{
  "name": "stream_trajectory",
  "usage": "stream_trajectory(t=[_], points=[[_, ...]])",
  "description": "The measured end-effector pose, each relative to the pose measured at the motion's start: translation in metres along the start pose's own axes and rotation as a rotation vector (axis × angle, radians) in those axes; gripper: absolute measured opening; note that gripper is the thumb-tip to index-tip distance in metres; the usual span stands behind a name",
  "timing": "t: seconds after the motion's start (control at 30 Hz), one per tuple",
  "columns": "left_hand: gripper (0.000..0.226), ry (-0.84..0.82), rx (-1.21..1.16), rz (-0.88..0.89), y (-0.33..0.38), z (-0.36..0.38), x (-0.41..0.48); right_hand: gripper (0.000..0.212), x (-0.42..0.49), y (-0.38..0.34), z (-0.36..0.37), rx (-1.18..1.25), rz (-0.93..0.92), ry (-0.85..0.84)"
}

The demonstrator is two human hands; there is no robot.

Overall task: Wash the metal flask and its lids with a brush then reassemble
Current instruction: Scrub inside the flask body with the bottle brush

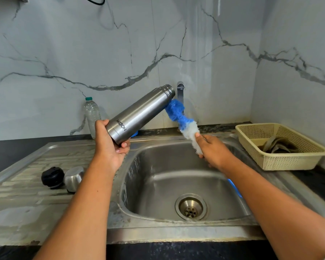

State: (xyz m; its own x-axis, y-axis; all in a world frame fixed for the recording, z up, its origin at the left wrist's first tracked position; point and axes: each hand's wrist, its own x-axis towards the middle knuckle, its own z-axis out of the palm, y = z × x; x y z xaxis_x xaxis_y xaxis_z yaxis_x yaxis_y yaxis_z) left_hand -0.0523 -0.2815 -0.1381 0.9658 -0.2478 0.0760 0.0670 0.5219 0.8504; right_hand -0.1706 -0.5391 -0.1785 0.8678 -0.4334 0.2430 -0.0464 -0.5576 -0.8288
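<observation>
A lid [52, 177] and a cap [73, 178] are lying side by side on the sink's [158, 235] left drainboard. The left hand [109, 145] is gripping the base of the flask [139, 114], brushed steel, tilting over the basin's left rim; its mouth is facing away, unseen. The brush [176, 113] is touching its neck with blue bristles. The right hand [214, 152] is clamping the brush; the forearm is hiding most of the handle.

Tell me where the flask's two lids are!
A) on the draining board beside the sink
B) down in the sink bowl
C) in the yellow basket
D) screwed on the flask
A: the black lid and the metal lid lie side by side on the draining board, left of the sink bowl; the flask in the left hand has a bare mouth.
</observation>
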Motion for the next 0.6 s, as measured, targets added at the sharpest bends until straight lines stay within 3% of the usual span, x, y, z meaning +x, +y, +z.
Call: stream_trajectory(t=[0.13,0.3,0.6], points=[[0.045,0.003,0.007,-0.023,0.0014,0.0013,-0.0027,0.045,-0.0026,-0.0035,-0.0026,0.085,0.036,0.023],[0.045,0.052,-0.017,-0.045,0.0024,0.0008,-0.0048,0.042,-0.0043,-0.0087,-0.0030,0.477,0.116,0.025],[0.047,0.004,0.019,-0.128,0.0025,0.0036,-0.0067,0.039,-0.0073,-0.0091,-0.0009,0.580,0.188,-0.082]])
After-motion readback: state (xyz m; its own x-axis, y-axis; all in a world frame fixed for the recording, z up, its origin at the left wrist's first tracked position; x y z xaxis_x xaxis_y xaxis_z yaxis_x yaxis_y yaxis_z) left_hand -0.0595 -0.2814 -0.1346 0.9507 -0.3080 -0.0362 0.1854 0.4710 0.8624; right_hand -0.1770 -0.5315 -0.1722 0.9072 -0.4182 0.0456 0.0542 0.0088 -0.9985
